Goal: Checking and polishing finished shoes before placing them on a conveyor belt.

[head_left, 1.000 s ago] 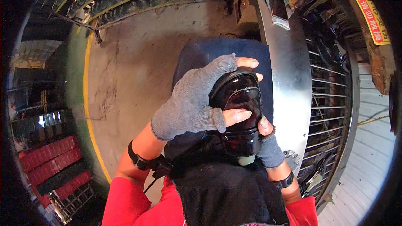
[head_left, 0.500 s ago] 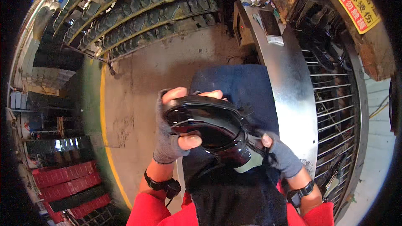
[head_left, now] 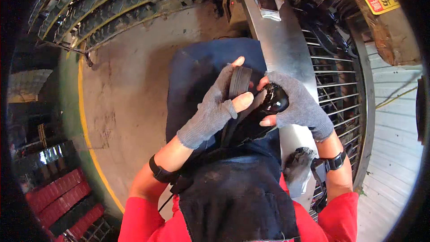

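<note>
1. Black rubber inner tube (head_left: 251,107), glossy, folded into a loop, held over the person's lap, above a dark blue apron (head_left: 201,71).
2. Left hand (head_left: 215,107) in a grey fingerless glove, clamped on the tube's left side, thumb pressed across the front, fingertips over the top fold.
3. Right hand (head_left: 298,103), same kind of glove, closed on the tube's shiny right end, bare fingertips on the rubber.
4. Hands close together, both on the tube.
5. Black wristbands on both forearms, red sleeves (head_left: 148,224) at the bottom edge.
6. Metal machine frame (head_left: 277,40) with a wire grille (head_left: 336,89) just right of the hands.
7. Concrete floor (head_left: 125,89) on the left, yellow line (head_left: 85,121) curving along it.
8. Racks of tyres (head_left: 130,0) along the top left.
9. Red crates (head_left: 58,192) at lower left.
</note>
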The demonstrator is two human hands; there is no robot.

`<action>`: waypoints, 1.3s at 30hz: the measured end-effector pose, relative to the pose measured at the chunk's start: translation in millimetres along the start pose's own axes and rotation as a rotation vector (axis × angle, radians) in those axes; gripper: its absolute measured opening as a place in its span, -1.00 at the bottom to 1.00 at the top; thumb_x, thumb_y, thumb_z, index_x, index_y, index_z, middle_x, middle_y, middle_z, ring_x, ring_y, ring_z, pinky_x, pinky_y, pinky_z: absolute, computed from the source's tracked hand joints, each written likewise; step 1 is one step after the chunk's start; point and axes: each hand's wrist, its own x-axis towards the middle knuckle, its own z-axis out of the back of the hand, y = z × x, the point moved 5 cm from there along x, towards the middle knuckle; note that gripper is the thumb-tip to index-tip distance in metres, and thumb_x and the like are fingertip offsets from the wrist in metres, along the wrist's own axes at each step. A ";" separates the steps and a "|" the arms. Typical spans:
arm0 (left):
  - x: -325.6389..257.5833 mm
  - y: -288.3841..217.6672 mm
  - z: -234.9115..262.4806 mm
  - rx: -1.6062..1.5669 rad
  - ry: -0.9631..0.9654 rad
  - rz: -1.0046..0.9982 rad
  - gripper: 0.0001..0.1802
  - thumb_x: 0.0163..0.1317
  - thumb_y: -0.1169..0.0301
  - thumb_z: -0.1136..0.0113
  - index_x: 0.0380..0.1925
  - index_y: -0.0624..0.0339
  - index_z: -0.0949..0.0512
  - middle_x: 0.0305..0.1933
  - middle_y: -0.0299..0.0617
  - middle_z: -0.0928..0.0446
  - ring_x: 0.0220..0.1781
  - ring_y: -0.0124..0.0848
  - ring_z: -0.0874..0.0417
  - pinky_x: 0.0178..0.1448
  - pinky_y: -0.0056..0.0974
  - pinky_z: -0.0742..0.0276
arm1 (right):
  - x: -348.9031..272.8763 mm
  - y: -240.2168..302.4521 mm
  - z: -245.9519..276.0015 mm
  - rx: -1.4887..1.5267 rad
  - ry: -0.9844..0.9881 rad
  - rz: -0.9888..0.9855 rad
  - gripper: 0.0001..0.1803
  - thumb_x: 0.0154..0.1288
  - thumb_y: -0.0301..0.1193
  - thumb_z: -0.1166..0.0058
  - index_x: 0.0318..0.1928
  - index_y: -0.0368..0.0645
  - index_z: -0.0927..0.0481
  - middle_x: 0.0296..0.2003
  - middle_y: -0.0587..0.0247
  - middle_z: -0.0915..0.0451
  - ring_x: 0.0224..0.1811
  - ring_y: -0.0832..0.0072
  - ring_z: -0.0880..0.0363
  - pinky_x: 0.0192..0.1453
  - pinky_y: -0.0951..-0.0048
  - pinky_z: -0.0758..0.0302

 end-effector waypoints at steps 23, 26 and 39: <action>-24.0 -21.0 3.4 0.386 -0.239 -0.187 -0.32 0.29 -0.13 -0.17 0.12 0.23 -0.42 -0.01 -0.13 -0.43 0.03 -0.26 -0.52 0.19 -0.16 -0.47 | 1.0 43.9 -36.4 -0.239 -0.193 0.106 -0.21 -0.14 0.00 -0.63 0.05 -0.15 -0.60 -0.16 0.00 -0.70 -0.08 -0.06 -0.74 0.00 0.11 -0.64; -38.4 -19.9 1.4 0.407 -0.176 -0.149 -0.29 0.24 -0.14 -0.20 0.11 0.25 -0.41 -0.04 -0.12 -0.42 0.00 -0.25 -0.52 0.15 -0.17 -0.47 | -7.5 57.2 -43.4 -0.309 -0.150 0.078 -0.17 -0.16 -0.05 -0.61 0.11 -0.14 -0.56 -0.09 -0.02 -0.66 -0.05 -0.09 -0.70 0.02 0.05 -0.63; -44.7 -60.4 -10.8 0.247 -0.112 -0.131 -0.58 0.63 0.20 0.04 -0.34 0.28 -0.56 -0.27 -0.19 -0.54 -0.16 -0.39 -0.54 0.12 -0.25 -0.45 | -35.1 79.9 -50.8 -0.303 0.220 -0.055 0.06 -0.09 0.24 -0.57 0.21 -0.30 -0.48 0.09 -0.19 -0.58 0.07 -0.17 -0.67 0.11 0.01 -0.63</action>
